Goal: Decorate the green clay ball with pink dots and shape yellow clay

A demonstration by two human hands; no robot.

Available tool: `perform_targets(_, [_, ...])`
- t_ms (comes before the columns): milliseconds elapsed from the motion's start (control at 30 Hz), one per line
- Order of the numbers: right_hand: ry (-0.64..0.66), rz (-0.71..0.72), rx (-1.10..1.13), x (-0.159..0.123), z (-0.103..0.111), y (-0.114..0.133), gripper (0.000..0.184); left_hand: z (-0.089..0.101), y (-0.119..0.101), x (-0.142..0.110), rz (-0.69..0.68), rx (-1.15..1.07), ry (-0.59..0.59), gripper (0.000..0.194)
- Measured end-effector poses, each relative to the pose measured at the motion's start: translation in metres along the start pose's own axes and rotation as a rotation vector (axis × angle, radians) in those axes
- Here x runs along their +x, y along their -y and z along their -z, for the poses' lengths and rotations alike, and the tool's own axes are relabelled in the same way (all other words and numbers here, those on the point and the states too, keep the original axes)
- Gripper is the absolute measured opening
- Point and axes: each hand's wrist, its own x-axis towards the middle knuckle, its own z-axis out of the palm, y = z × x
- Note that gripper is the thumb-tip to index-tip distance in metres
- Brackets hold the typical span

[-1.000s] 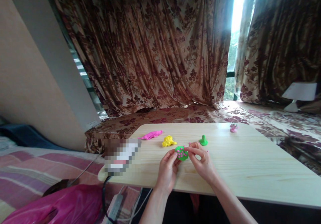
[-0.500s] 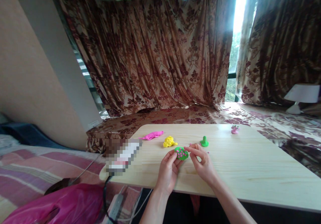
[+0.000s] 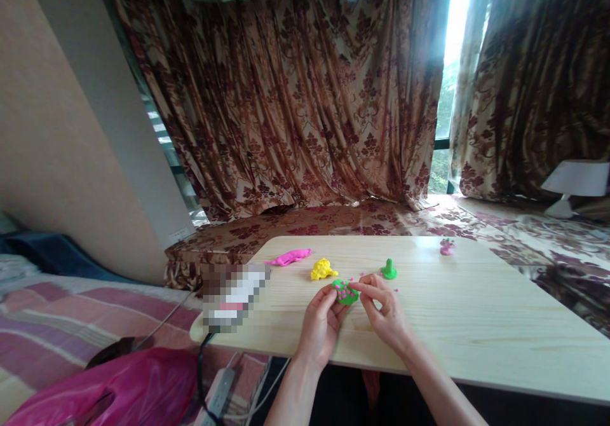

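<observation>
Over the table [image 3: 476,311], the left hand [image 3: 318,321] pinches the green clay [image 3: 347,294] by its left edge; the right hand [image 3: 393,320], fingers half-curled, meets its far-right edge, gripping what I can't tell.

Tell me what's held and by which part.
The left hand holds the green dotted piece by its left edge. The right hand is at its upper right; any grip there cannot be told.

green clay [image 3: 351,297]: underside hidden | pixelated object [image 3: 238,292] (unreadable) | magenta fabric [image 3: 147,381]: cropped
</observation>
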Motion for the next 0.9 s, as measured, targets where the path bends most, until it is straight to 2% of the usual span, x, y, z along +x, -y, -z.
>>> perform_targets(133, [-0.139,-0.057,-0.012,0.001,0.015,-0.009,0.03,0.001,0.0,0.0,0.0,-0.011,-0.031,0.019])
perform_targets(267, [-0.26,-0.201,-0.205,-0.004,0.048,-0.045,0.026,0.004,0.0,0.001,0.018,-0.059,-0.01,0.014])
perform_targets(367, [-0.227,-0.316,-0.43,-0.012,0.066,-0.07,0.024,0.005,0.001,0.002,0.018,-0.07,-0.01,0.012])
perform_targets(433, [-0.18,-0.343,-0.542,-0.016,0.071,-0.078,0.024,0.005,0.002,0.002,0.01,-0.071,-0.027,0.012])
perform_targets(567, [-0.149,-0.342,-0.693,-0.017,0.071,-0.08,0.025,0.004,0.001,0.001,0.013,-0.074,-0.034,0.014])
perform_targets(767, [-0.032,-0.304,-0.924,-0.017,0.068,-0.072,0.019,0.005,0.002,0.002,0.012,-0.073,-0.026,0.012])
perform_targets(833, [-0.038,-0.298,-0.94,-0.015,0.066,-0.065,0.017,0.005,0.002,0.002,0.011,-0.074,-0.013,0.011])
perform_targets(900, [-0.093,-0.255,-0.847,-0.012,0.06,-0.055,0.016,0.005,0.002,0.002,0.006,-0.072,0.0,0.012])
